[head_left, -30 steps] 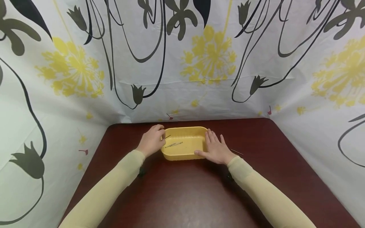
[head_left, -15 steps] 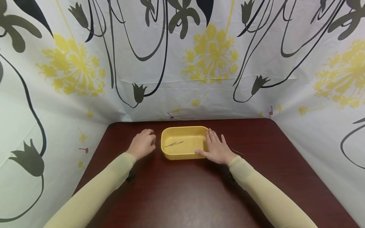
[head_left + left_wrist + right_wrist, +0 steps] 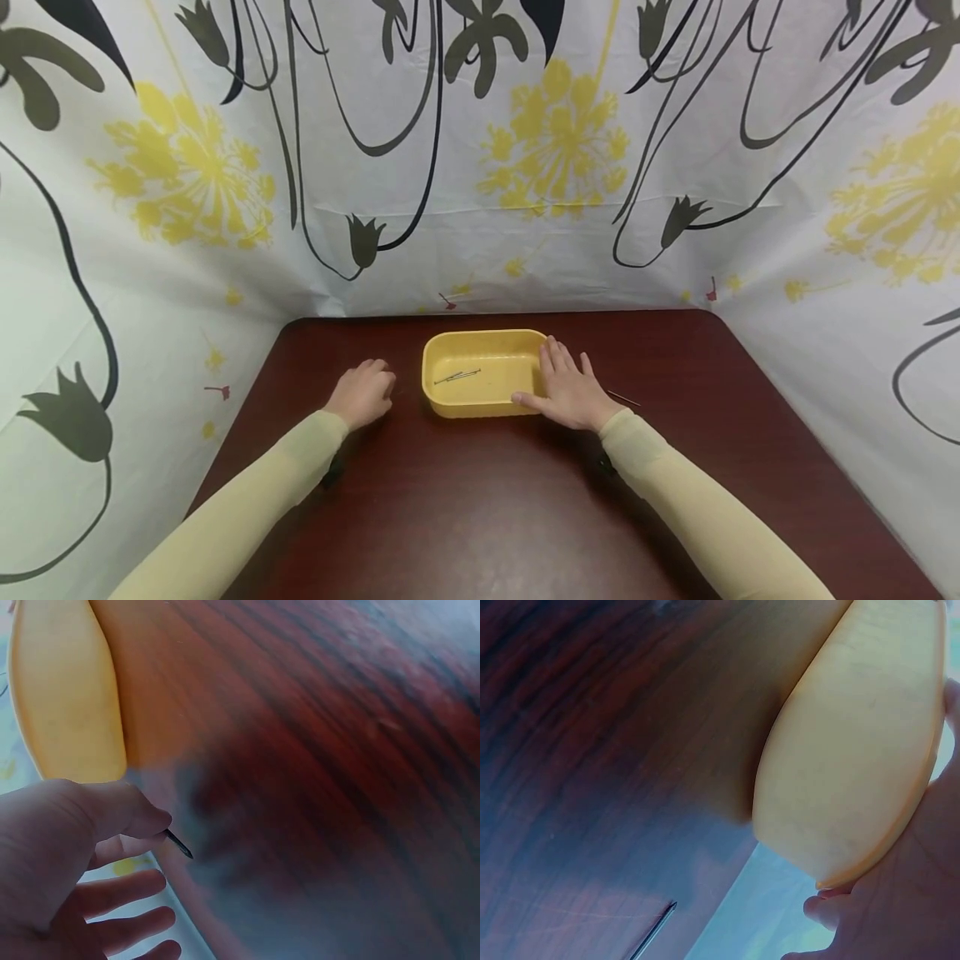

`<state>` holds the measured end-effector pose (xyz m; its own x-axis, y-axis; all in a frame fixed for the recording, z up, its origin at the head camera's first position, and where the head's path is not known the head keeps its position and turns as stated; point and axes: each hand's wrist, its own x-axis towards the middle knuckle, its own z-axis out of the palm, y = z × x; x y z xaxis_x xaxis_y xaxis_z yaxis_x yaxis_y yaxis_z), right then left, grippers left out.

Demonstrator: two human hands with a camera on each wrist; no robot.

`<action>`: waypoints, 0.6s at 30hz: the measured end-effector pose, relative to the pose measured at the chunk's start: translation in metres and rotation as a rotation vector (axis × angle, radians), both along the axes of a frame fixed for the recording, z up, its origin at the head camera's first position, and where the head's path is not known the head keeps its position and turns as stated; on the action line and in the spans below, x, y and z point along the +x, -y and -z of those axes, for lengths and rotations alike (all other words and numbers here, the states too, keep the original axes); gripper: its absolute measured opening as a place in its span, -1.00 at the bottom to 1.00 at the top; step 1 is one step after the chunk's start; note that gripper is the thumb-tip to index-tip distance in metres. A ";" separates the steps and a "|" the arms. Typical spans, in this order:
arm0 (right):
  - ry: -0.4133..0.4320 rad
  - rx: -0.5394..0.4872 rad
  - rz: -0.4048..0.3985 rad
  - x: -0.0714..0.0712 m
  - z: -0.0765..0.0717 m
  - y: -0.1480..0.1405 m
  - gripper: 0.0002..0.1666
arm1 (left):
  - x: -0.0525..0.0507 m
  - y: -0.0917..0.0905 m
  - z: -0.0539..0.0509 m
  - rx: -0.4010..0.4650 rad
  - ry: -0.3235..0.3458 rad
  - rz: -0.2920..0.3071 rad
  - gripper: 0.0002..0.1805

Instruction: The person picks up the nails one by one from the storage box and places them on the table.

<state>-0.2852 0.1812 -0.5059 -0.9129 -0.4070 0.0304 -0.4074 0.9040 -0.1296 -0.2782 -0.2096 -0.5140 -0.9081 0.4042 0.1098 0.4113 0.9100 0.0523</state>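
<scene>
A yellow plastic tray (image 3: 491,408) sits on the dark table, with a few thin nails (image 3: 457,377) lying in its left part. My left hand (image 3: 360,393) is left of the tray, apart from it. In the left wrist view, its thumb and index finger pinch a nail (image 3: 180,844), whose pointed end sticks out; the other fingers are spread. My right hand (image 3: 570,392) rests on the tray's right end, fingers straight over the rim and thumb along the near side. Another nail (image 3: 624,399) lies on the table just right of that hand.
The reddish-brown table (image 3: 480,500) has rounded far corners. A white cloth (image 3: 480,183) with yellow and grey flower prints hangs behind it and along both sides.
My left hand has moved left and slightly nearer, from the tray's left end to beside it, taking a nail along. The right hand has stayed on the tray.
</scene>
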 end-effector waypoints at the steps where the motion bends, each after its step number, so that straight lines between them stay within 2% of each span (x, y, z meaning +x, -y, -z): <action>1: 0.000 -0.001 -0.002 0.000 0.000 0.000 0.43 | -0.001 0.001 0.002 -0.005 0.006 -0.003 -0.79; 9: 0.003 0.010 -0.006 0.001 -0.001 0.000 0.42 | -0.003 0.008 0.010 0.002 0.049 -0.035 -0.78; 18: -0.010 -0.012 -0.007 0.000 0.001 0.000 0.41 | -0.002 0.012 0.012 0.026 0.034 -0.009 -0.79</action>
